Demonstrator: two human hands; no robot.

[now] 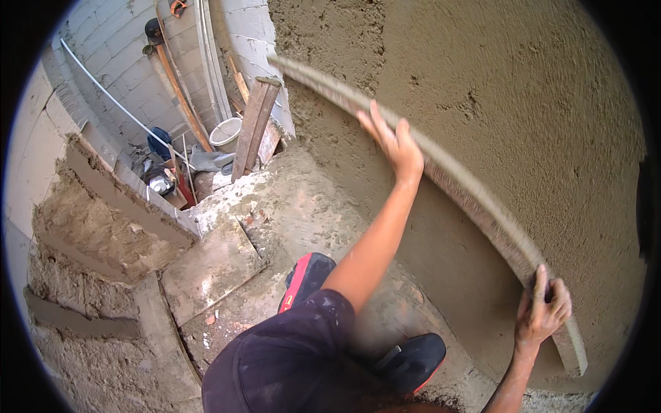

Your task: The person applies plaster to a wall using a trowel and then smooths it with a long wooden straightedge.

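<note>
A long, mortar-coated plastering straightedge [482,206] lies slantwise across the wet grey-brown plaster wall [523,103], from the upper middle down to the lower right. Fisheye bending makes it look curved. My left hand [399,150] grips it above its middle, fingers over the upper edge. Lower down, my right hand [544,313] is closed round it near the bottom end, with the index finger along its face. The far end is slightly blurred. Below the straightedge, the plaster looks smoother than the rough, pitted surface above it.
My shoes [412,361] stand on a mortar-splattered ledge [303,186]. At left are rough mortar steps [103,220] with boards. Beyond the ledge, a white bucket [226,133], leaning planks [255,127] and tools stand by a block wall [110,55]. A white pipe [113,100] slants there.
</note>
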